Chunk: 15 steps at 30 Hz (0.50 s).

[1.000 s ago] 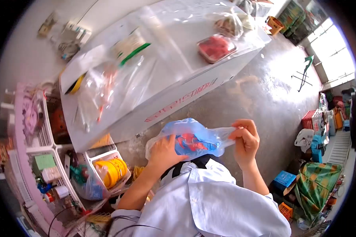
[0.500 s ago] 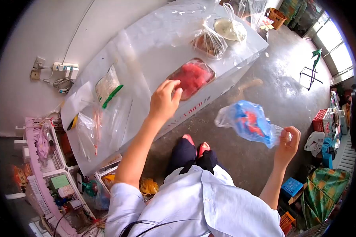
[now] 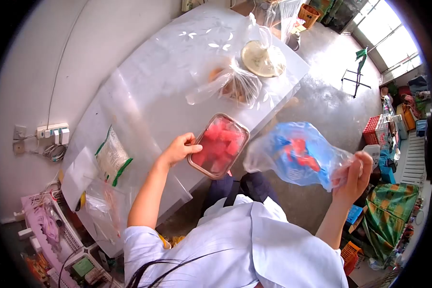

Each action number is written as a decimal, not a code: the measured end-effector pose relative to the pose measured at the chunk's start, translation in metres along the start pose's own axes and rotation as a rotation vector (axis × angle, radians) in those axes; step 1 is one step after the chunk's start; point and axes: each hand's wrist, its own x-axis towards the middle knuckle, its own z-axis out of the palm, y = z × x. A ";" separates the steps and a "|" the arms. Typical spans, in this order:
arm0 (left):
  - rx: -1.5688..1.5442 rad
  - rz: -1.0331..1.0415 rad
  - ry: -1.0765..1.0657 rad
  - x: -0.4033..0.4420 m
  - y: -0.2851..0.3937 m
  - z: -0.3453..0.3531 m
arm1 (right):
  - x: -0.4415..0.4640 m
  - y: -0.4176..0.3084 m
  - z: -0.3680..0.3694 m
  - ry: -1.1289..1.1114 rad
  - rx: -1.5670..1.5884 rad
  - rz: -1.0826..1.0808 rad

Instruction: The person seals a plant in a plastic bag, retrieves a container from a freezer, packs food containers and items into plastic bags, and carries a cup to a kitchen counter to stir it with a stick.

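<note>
My left hand (image 3: 180, 150) grips the left rim of a clear rectangular food container (image 3: 219, 146), its thumb on top and the other fingers partly hidden. Red chunks that look like cut watermelon fill the container, whose near end reaches past the table edge above my legs. Off to the right, over the floor, a thin plastic bag (image 3: 292, 154), see-through and blue with red parts, hangs out sideways from my right hand (image 3: 354, 180). The fingers there are pinched on the bag's gathered end.
On the white table (image 3: 153, 96) are a tied clear bag of food (image 3: 237, 86), a bagged round bowl (image 3: 264, 58) and a green-edged white packet (image 3: 113, 157). Baskets (image 3: 77, 240) of small goods stand at lower left. A green and orange cloth (image 3: 388, 221) lies at right, and a folding stand (image 3: 357, 77) farther back.
My left hand has closed on the container and brought it toward me, to the table's near edge. The bag in my right hand has swung and spread out more. The view has shifted.
</note>
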 end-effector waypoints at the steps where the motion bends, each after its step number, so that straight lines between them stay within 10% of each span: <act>1: -0.007 -0.012 -0.002 -0.009 -0.001 0.001 | 0.007 0.002 0.009 -0.021 0.114 0.045; 12: -0.395 0.166 0.925 -0.197 0.006 -0.015 | 0.049 0.069 0.102 -0.378 0.484 0.440; 15: -0.409 0.318 0.877 -0.246 0.035 -0.002 | 0.038 0.095 0.126 -0.497 0.623 0.590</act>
